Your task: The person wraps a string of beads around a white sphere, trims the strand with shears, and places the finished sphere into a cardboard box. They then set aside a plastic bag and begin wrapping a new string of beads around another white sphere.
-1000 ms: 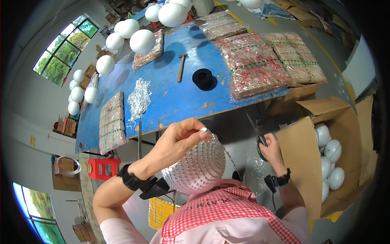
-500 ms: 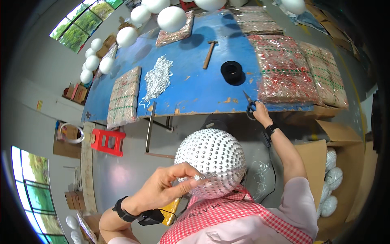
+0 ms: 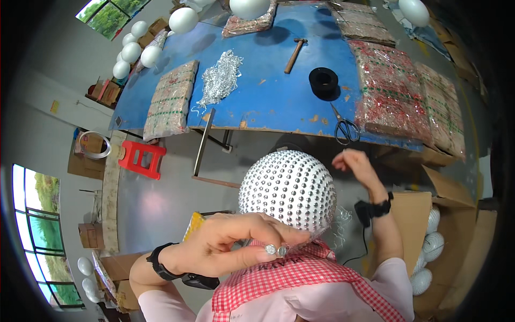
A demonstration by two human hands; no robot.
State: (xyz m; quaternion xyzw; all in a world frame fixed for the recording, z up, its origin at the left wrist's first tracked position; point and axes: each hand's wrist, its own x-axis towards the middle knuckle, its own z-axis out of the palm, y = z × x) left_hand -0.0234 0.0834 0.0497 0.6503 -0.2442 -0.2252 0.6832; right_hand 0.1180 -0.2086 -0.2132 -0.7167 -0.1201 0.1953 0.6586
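Note:
A white ball [image 3: 287,185] studded with rows of silver half-beads stands in front of my chest. Close to the camera, my left hand [image 3: 236,241] is closed in a pinch on a short silver bead strand [image 3: 276,250], held before the ball's near side. The fingers hide part of the strand and the ball's lower left. My right hand [image 3: 357,163] is off the table's edge, right of the ball, its fingers loosely bent with nothing visible in them. Just beyond it lie black-handled scissors [image 3: 346,130] on the blue table [image 3: 268,102].
On the table are a black tape roll [image 3: 323,83], a hammer [image 3: 295,56], a silver strand pile [image 3: 221,78] and wrapped bead packs [image 3: 394,88]. White balls [image 3: 183,20] hang above. A cardboard box [image 3: 450,247] of balls stands right, a red stool [image 3: 142,159] left.
My right hand has let go of the scissors on the table and drawn back toward me. My left hand has turned, so the strand's ends now face the camera.

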